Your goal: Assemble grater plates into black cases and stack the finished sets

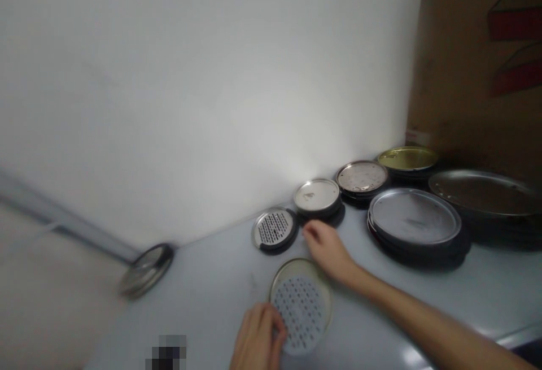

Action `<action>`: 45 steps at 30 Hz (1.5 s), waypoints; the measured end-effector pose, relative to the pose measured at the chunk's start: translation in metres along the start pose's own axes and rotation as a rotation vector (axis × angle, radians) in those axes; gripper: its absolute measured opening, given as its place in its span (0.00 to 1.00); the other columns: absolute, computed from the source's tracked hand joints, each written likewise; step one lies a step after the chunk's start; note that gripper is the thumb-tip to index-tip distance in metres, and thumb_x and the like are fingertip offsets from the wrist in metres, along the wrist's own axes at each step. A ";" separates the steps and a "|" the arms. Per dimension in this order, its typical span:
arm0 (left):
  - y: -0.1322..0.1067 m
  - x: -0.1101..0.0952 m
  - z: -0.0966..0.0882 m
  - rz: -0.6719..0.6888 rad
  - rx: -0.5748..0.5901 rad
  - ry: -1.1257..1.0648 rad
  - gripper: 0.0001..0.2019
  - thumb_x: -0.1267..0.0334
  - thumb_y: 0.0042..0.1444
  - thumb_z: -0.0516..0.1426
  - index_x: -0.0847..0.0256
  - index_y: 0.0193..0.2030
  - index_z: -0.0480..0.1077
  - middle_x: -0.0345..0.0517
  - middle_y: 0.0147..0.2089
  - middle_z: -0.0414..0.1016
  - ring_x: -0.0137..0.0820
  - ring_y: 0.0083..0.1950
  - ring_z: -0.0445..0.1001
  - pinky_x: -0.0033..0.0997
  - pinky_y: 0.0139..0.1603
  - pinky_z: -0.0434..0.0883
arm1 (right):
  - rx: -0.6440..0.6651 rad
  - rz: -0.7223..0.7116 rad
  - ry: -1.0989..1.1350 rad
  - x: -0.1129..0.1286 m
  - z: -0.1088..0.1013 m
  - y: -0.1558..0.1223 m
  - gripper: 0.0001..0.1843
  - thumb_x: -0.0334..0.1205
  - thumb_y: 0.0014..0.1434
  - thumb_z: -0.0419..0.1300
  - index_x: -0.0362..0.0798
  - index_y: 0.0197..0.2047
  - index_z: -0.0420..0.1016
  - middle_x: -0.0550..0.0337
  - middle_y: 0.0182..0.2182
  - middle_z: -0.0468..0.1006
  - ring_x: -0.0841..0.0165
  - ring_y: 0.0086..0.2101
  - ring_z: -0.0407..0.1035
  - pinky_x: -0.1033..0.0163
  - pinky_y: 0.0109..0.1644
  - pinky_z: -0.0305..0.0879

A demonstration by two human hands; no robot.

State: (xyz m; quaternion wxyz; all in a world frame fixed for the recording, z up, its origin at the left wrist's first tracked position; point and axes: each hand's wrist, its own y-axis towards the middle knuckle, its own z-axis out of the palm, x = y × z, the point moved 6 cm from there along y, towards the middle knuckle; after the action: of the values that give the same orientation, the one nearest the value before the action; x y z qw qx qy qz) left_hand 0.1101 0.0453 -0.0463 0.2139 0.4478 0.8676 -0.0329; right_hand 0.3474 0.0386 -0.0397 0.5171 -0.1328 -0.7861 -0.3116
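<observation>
Round perforated metal grater lid sits on table, pale face up, rows of small holes, dull gold-toned rim; can't tell if flat or slightly tilted. L hand holds its left edge, fingers over the holes. R hand is just above the top rim, fingers loosely curled, nearest a smaller slotted grater disc on a dark base.

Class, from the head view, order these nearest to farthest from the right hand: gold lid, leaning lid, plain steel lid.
From the right hand:
1. Plain steel lid, just beyond the fingers, by the wall.
2. Gold lid, farther right along the wall.
3. Leaning lid, far left, at the counter's end.
</observation>
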 end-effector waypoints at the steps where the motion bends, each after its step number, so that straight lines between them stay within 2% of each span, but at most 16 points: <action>1: 0.003 -0.001 0.000 -0.004 -0.005 0.008 0.05 0.68 0.60 0.53 0.56 0.37 0.69 0.50 0.42 0.75 0.42 0.45 0.73 0.41 0.48 0.72 | 0.002 -0.005 -0.006 0.000 0.001 -0.001 0.09 0.33 0.62 0.53 0.47 0.32 0.73 0.57 0.32 0.77 0.64 0.34 0.70 0.62 0.40 0.63; 6: 0.014 -0.007 -0.001 -0.004 -0.004 0.056 0.05 0.67 0.60 0.53 0.56 0.37 0.70 0.50 0.43 0.75 0.42 0.46 0.73 0.43 0.47 0.71 | -0.003 -0.009 -0.013 -0.002 0.001 -0.001 0.09 0.32 0.62 0.53 0.47 0.32 0.72 0.58 0.31 0.77 0.65 0.34 0.70 0.62 0.40 0.63; 13: 0.012 -0.011 0.007 -0.024 -0.053 0.076 0.05 0.69 0.58 0.54 0.57 0.35 0.70 0.49 0.41 0.75 0.43 0.45 0.72 0.42 0.47 0.70 | 0.001 -0.024 0.002 0.000 0.001 -0.001 0.09 0.34 0.63 0.52 0.47 0.33 0.72 0.57 0.31 0.76 0.65 0.34 0.69 0.62 0.40 0.62; 17: 0.013 -0.009 0.012 -0.023 0.004 0.041 0.05 0.69 0.58 0.54 0.57 0.35 0.71 0.49 0.42 0.75 0.42 0.46 0.72 0.42 0.48 0.69 | 0.007 -0.023 -0.003 0.003 0.001 -0.001 0.09 0.33 0.63 0.52 0.47 0.33 0.72 0.57 0.31 0.76 0.65 0.34 0.69 0.61 0.40 0.62; 24: 0.018 -0.008 0.009 -0.062 0.026 0.059 0.06 0.68 0.59 0.54 0.57 0.36 0.72 0.50 0.43 0.75 0.43 0.46 0.72 0.43 0.48 0.69 | 0.013 -0.028 -0.025 0.003 0.000 -0.001 0.09 0.32 0.63 0.53 0.47 0.32 0.71 0.58 0.31 0.76 0.65 0.34 0.69 0.62 0.39 0.62; 31: 0.020 -0.011 0.008 -0.048 0.007 0.061 0.06 0.67 0.60 0.54 0.56 0.36 0.72 0.49 0.43 0.76 0.42 0.46 0.72 0.41 0.48 0.70 | 0.122 -0.050 -0.176 -0.005 0.013 -0.005 0.10 0.29 0.62 0.54 0.47 0.31 0.71 0.59 0.30 0.74 0.66 0.33 0.67 0.63 0.38 0.60; 37: 0.022 -0.011 0.007 -0.051 -0.031 0.056 0.06 0.67 0.60 0.55 0.56 0.37 0.73 0.49 0.44 0.76 0.43 0.48 0.73 0.43 0.50 0.70 | 0.176 -0.048 -0.192 -0.009 0.020 -0.008 0.09 0.27 0.61 0.55 0.47 0.30 0.72 0.58 0.30 0.74 0.65 0.34 0.68 0.63 0.39 0.60; 41: 0.029 -0.014 -0.002 -0.060 -0.043 0.018 0.06 0.63 0.60 0.55 0.56 0.36 0.74 0.50 0.42 0.77 0.42 0.46 0.73 0.43 0.49 0.70 | 0.185 -0.040 -0.196 -0.008 0.019 -0.009 0.09 0.28 0.60 0.56 0.47 0.30 0.72 0.58 0.30 0.75 0.65 0.34 0.68 0.63 0.38 0.60; 43: 0.040 -0.008 -0.014 -0.070 -0.098 0.005 0.08 0.60 0.61 0.55 0.56 0.36 0.74 0.50 0.41 0.77 0.43 0.46 0.74 0.44 0.49 0.70 | 0.188 -0.043 -0.196 -0.007 0.018 -0.009 0.09 0.28 0.60 0.56 0.47 0.30 0.73 0.58 0.31 0.75 0.65 0.34 0.69 0.63 0.38 0.60; 45: 0.058 0.006 -0.031 -0.092 -0.197 0.011 0.10 0.57 0.62 0.53 0.56 0.37 0.73 0.50 0.41 0.78 0.43 0.46 0.74 0.44 0.50 0.70 | 0.190 -0.049 -0.194 -0.006 0.018 -0.009 0.09 0.28 0.60 0.56 0.47 0.31 0.73 0.57 0.31 0.76 0.65 0.34 0.69 0.63 0.39 0.61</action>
State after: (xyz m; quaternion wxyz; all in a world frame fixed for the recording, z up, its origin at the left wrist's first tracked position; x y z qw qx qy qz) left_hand 0.1420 0.0922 -0.0128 0.2503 0.3846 0.8873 0.0451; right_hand 0.3325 0.0439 -0.0534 0.4409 -0.0932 -0.8615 -0.2339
